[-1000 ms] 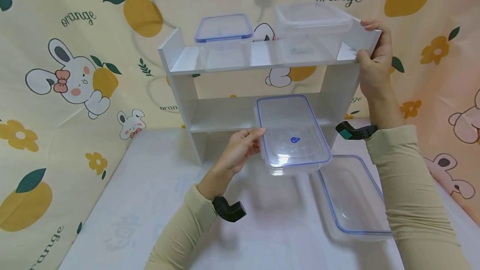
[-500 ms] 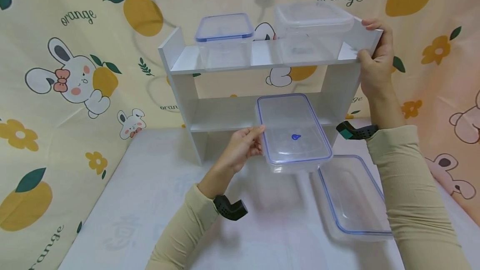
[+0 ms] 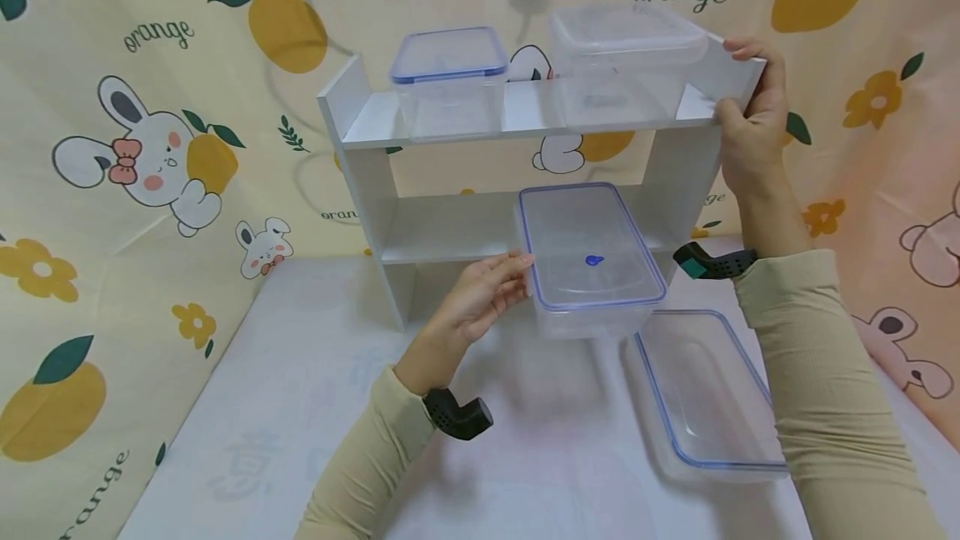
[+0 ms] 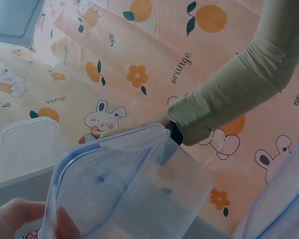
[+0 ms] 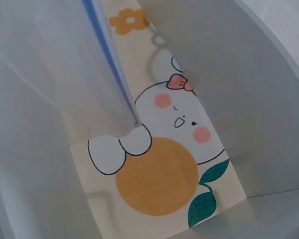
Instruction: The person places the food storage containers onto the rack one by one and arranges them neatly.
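Observation:
A clear plastic food container (image 3: 592, 232) with a blue-edged lid and a small blue valve is held in the air before the white shelf (image 3: 450, 227). My left hand (image 3: 480, 298) pinches its left edge between thumb and fingers. In the left wrist view, the same hand (image 4: 22, 216) grips the container's rim. My right hand (image 3: 753, 119) grips the top of the shelf's right side panel. The right wrist view looks into the shelf, where part of a blue-edged container (image 5: 79, 64) shows; the right hand is out of sight there.
On the top shelf stand a blue-lidded container (image 3: 450, 86) and a larger clear-lidded one (image 3: 630, 65). Another blue-rimmed container (image 3: 712, 390) lies on the white table (image 3: 525, 457) at the right, partly behind my right forearm. A patterned cloth (image 3: 172, 190) hangs behind.
The container in my left hand has risen slightly and moved a little right, its near edge lifting so its front wall shows more. My right hand stays on the shelf panel.

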A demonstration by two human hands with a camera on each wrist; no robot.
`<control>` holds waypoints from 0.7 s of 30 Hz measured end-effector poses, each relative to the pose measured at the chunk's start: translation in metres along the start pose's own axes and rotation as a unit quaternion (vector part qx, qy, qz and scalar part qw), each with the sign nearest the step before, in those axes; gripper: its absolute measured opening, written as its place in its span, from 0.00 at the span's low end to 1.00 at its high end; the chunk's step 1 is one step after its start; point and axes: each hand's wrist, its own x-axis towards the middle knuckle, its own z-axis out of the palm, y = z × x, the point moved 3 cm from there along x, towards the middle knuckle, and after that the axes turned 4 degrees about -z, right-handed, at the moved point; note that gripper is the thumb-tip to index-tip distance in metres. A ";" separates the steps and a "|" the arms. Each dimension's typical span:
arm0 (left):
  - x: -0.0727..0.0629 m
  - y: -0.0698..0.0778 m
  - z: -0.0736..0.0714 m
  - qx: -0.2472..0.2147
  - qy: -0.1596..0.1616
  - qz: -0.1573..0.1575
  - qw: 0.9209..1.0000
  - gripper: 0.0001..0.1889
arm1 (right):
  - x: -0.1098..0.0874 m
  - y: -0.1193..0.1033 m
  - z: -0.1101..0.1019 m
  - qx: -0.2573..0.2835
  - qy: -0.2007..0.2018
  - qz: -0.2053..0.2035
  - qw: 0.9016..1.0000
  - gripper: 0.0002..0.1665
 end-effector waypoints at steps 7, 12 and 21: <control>0.001 0.002 0.001 -0.035 0.002 -0.004 0.999 0.06 | 0.000 -0.001 0.000 0.001 0.000 0.000 1.000 0.28; 0.004 0.002 0.002 -0.057 0.005 -0.004 0.998 0.07 | 0.000 0.000 0.000 0.009 -0.001 0.003 1.000 0.28; 0.009 0.002 0.006 -0.087 0.010 0.006 0.996 0.11 | 0.000 0.000 -0.001 0.005 -0.002 0.001 1.000 0.28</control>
